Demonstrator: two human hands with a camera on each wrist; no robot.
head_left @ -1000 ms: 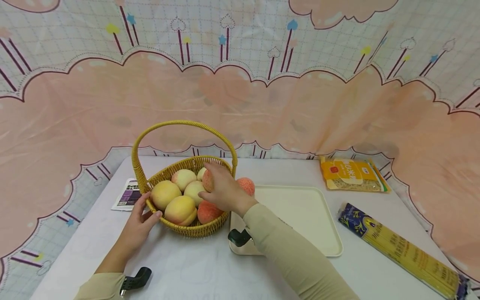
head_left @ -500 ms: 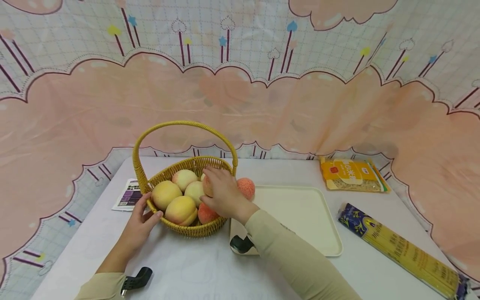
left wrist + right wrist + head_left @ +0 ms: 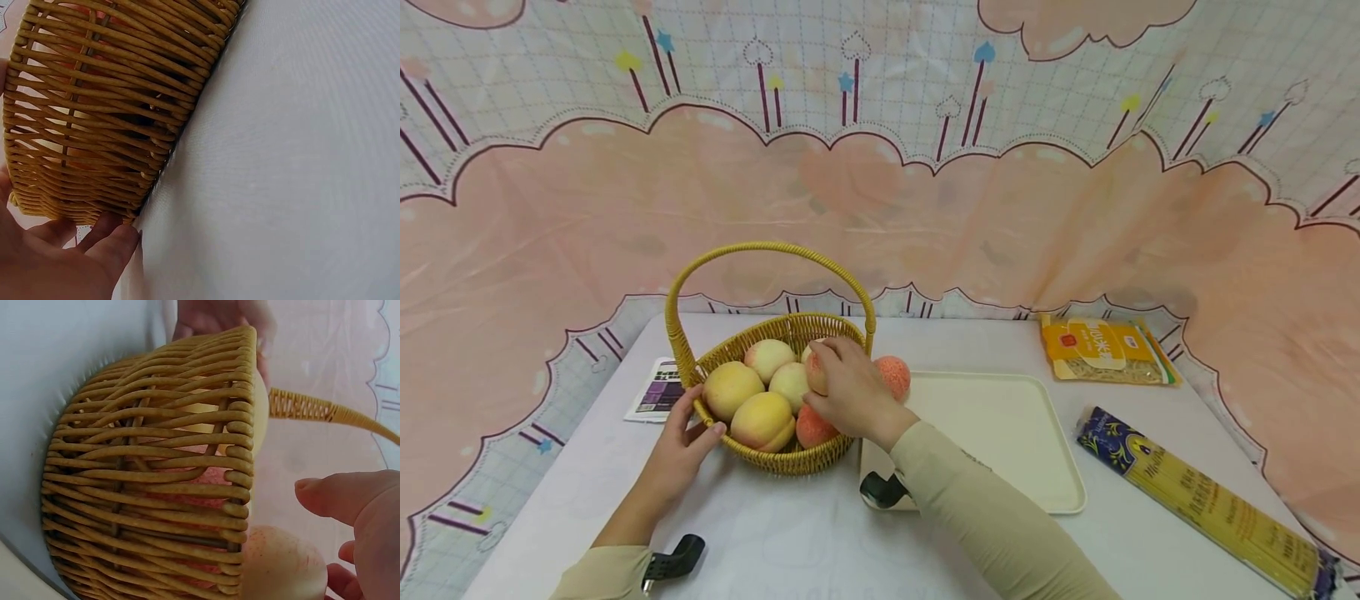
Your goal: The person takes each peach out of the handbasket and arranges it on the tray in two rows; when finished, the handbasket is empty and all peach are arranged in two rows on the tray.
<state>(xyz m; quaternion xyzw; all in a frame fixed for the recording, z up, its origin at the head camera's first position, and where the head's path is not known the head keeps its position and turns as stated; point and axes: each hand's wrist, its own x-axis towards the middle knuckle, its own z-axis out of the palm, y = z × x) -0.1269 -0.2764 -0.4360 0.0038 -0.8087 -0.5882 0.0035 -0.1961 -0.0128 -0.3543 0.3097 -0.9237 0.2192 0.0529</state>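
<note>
A yellow wicker basket (image 3: 797,462) with a tall arched handle stands on the table, full of several yellow, pale and red peaches, such as the yellow peach (image 3: 762,422). My left hand (image 3: 673,458) holds its left side, with the thumb near the rim; the left wrist view shows the fingertips (image 3: 122,240) against the woven wall. Inside the basket's right side, my right hand (image 3: 857,396) grips a pinkish peach (image 3: 815,375), partly covered by the hand. In the right wrist view that peach (image 3: 281,565) sits at the rim below the thumb (image 3: 325,494).
Right of the basket lies a cream tray (image 3: 1000,442), and a coral, rough-skinned round fruit (image 3: 892,377) is by its back left corner. Farther right are a yellow food packet (image 3: 1105,350) and a long noodle pack (image 3: 1202,500). A purple-and-white packet (image 3: 657,392) lies behind the left hand.
My right hand has shifted slightly down and to the right over the peach, then stayed nearly still. The left hand keeps its place on the basket.
</note>
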